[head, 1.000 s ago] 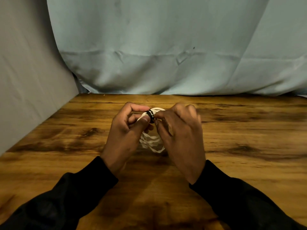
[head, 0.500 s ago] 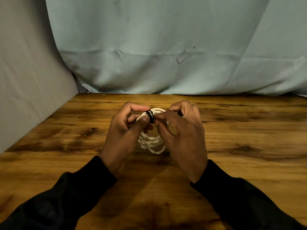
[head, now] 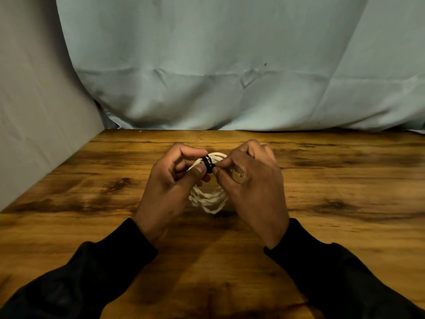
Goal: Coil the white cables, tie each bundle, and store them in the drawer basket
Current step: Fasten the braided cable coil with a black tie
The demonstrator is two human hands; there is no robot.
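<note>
- A grey wall panel (head: 34,111) closes off the left side, meeting the wooden worktop (head: 80,192) along a slanting edge that runs from the near left toward the back corner.
- Between that edge and the left hand (head: 167,187) lies a stretch of bare wood.
- The left hand, in a black sleeve (head: 92,272), has its thumb and forefinger pinched on the black tie (head: 208,164); its other fingers curl behind the coil.
- The coiled white cable (head: 208,199) sits between the two hands near the middle of the worktop, about midway between its near and far edges. It is a small round bundle of several loops, the strands lying loosely against each other at the lower arc; the upper arc passes through the black tie.
- Whether the coil's bottom touches the wood cannot be told.
- The right hand (head: 253,187) pinches the tie from the other side with thumb and forefinger, fingers curled over the coil's right half.
- Right of it, open wood runs to the frame edge.
- A pale blue cloth (head: 230,77) hangs along the whole far edge.
</note>
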